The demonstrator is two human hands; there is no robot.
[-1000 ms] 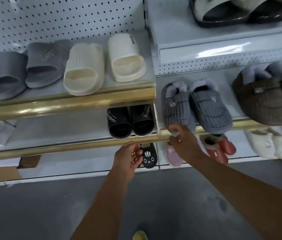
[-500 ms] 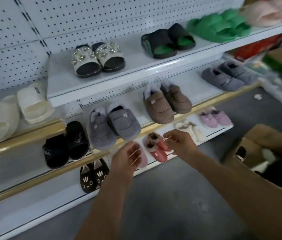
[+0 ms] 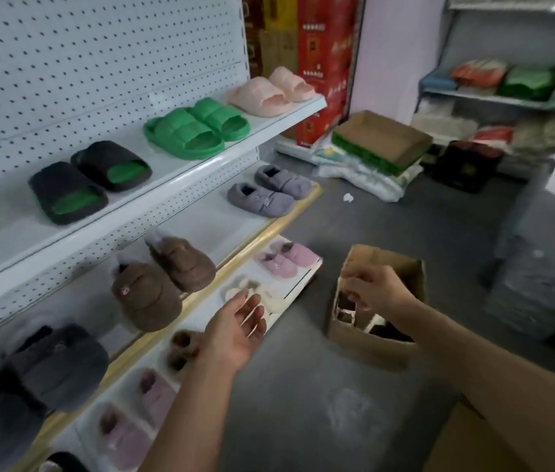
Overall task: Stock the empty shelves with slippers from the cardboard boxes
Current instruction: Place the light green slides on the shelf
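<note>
An open cardboard box (image 3: 364, 342) stands on the grey floor at the middle right, with dark slippers (image 3: 387, 330) inside. My right hand (image 3: 371, 289) hovers over the box's left side, fingers loosely curled, holding nothing I can make out. My left hand (image 3: 235, 330) is open, palm up, beside the bottom shelf. The white shelf unit (image 3: 180, 178) on the left carries pairs of slippers: black-green (image 3: 88, 182), green (image 3: 197, 129), peach (image 3: 272, 92), grey-purple (image 3: 269, 192), brown (image 3: 160, 281) and pink (image 3: 286, 258).
A flat cardboard tray (image 3: 385, 139) lies on white sacks at the back. Red cartons (image 3: 324, 63) are stacked against the far wall. A second shelf with bagged goods (image 3: 521, 80) stands at the right. Another cardboard box (image 3: 473, 441) shows at the bottom right corner.
My view has swung right from the shelves to the floor box. My right hand left the shelf rail and moved over the box. My left hand came off the shelf edge and turned palm up.
</note>
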